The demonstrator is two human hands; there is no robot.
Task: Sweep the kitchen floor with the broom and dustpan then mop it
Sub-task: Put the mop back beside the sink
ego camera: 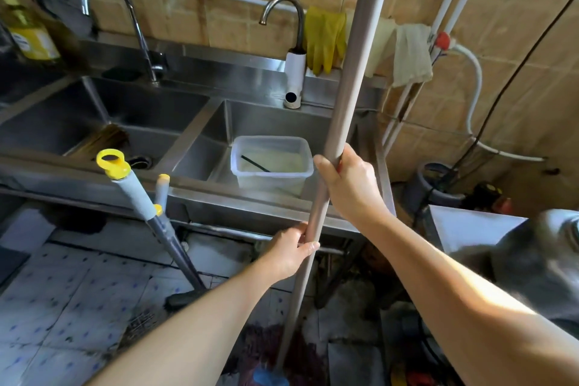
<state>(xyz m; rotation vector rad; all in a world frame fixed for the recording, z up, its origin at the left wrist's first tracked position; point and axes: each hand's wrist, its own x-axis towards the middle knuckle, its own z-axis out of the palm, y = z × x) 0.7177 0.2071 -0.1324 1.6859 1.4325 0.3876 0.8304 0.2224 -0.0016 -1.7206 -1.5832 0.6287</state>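
Both hands are wrapped around the mop pole (341,97): the right hand (351,185) high, fingers and thumb curled tight round it, the left hand (289,252) lower at about seven o'clock from it, fingers closed on the shaft from the side. Stacked like that, top hand steering and bottom hand driving, I'd say it's set up for pushing strokes. The pole leans slightly, running down to the mop head (272,351), a dark reddish tangle on the floor at six o'clock (blurred, hard to read). Over at nine o'clock the broom handle (138,194), yellow loop on top, leans against the steel sink (219,194), parked, which suggests the sweeping is over. A plastic tub (272,163) sits in the right basin at twelve o'clock of the left hand.
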